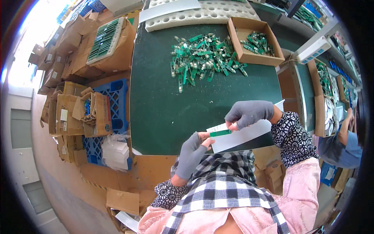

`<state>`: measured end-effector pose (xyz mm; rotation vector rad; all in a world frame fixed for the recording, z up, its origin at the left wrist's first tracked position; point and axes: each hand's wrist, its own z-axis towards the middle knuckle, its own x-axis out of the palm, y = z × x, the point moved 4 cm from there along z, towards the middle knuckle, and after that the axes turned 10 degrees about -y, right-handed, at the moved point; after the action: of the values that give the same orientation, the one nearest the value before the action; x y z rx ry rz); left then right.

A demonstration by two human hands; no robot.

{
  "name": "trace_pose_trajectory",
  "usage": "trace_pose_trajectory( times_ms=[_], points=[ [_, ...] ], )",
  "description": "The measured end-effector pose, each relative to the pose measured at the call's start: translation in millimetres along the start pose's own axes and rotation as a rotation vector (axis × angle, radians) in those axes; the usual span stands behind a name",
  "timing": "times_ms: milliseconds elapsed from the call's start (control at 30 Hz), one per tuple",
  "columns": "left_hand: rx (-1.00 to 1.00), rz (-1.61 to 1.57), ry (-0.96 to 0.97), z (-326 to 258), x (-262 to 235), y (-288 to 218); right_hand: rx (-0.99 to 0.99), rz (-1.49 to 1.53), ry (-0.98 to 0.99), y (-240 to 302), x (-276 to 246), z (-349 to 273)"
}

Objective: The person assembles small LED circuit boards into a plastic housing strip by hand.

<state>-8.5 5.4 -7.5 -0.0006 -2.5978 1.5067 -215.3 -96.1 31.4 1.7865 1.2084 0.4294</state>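
Observation:
Both my hands wear grey fingerless gloves and meet over the near edge of the green-topped table. My left hand [191, 155] is closed, with thumb and fingertips pinching the left end of a small green circuit board [221, 133]. At the board's other end my right hand [249, 114] is closed too, its fingertips pressed together on it. A narrow white strip [216, 127] lies along the board's far side; whether it is attached I cannot tell. Beneath the hands a long white sheet [245, 136] slants across the table edge, its right part partly under my right wrist.
A loose heap of green circuit boards [204, 56] covers the table's far middle. Beside it stands a cardboard box [255, 39] with more boards. White foam trays with holes [202, 17] line the back. Cartons [70, 113] and a blue pallet [117, 93] stand left; another person [341, 144] sits right.

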Motion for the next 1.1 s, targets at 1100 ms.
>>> trace_pose_trajectory(
  times_ms=[1100],
  points=[
    [0.079, 0.176, -0.047, -3.6, 2.1, 10.9, -0.313, -0.699, -0.287, 3.5, 35.9, 51.1]
  ],
)
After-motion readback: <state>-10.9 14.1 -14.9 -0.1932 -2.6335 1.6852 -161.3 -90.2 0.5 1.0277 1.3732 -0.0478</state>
